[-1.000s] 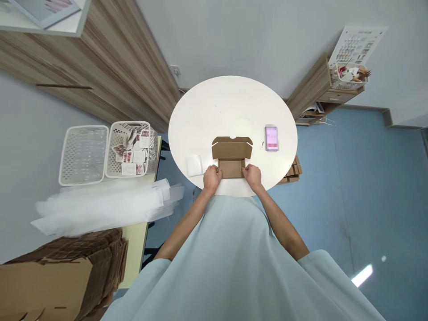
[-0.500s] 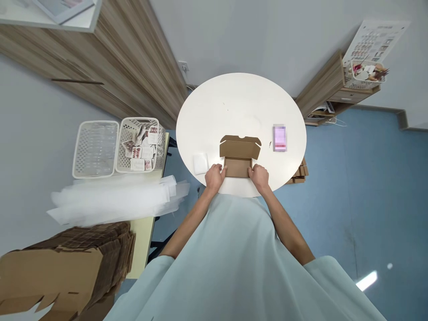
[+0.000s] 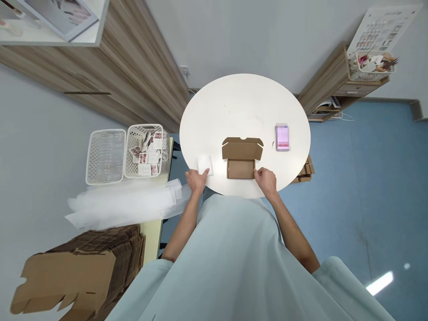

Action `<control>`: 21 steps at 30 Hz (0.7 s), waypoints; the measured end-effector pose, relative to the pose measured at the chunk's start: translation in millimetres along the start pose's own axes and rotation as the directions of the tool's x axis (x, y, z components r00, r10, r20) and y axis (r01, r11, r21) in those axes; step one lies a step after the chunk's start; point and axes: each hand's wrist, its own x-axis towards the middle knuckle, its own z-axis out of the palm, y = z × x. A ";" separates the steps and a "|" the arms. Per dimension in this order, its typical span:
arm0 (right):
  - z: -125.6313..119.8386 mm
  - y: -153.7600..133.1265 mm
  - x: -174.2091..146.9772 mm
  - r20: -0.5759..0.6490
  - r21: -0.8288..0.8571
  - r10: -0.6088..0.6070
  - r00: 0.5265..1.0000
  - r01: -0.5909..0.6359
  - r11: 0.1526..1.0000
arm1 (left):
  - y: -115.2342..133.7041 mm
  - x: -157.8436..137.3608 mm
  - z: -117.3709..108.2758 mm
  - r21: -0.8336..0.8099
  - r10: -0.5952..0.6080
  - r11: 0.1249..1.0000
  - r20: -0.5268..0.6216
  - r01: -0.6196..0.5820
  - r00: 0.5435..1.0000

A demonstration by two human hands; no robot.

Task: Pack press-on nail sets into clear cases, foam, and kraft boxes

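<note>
A small brown cardboard box [image 3: 241,169] lies on the round white table [image 3: 244,107], its lid raised at the back and its inside bare. My right hand [image 3: 266,181] is closed at the box's right wall, thumb and fingers pinching that side. To the left of the box lies a flat, square white packet [image 3: 204,164] of soft-looking material. My left hand [image 3: 196,180] is at the packet's near edge, thumb on top and fingers curled at the table rim. Part of its grip is hidden.
A phone-like thing [image 3: 282,137] with a blurred screen lies on the table's right. At left stand a white basket of cards [image 3: 147,154], a basket of clear items [image 3: 106,156], white sheets [image 3: 123,203] and a stack of flat cardboard boxes [image 3: 73,276].
My left hand has let go of the box's left side and moved left to the white packet. My right hand stays at the box's right side. The view has shifted slightly.
</note>
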 end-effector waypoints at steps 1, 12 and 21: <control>-1.1 -1.1 -0.6 -0.002 0.010 -0.004 1.000 0.004 1.000 | 2.4 -0.1 0.8 -0.017 0.018 1.000 -0.013 -0.018 1.000; -38.2 -35.3 -11.0 -0.101 0.380 -0.214 0.972 0.236 0.894 | 5.4 -8.2 -45.1 -0.691 0.127 0.722 0.169 0.025 0.977; -33.1 -56.3 -11.6 0.119 0.636 -0.460 0.880 0.288 0.716 | 54.3 -48.0 -64.6 -0.592 0.557 0.763 0.398 -0.259 0.729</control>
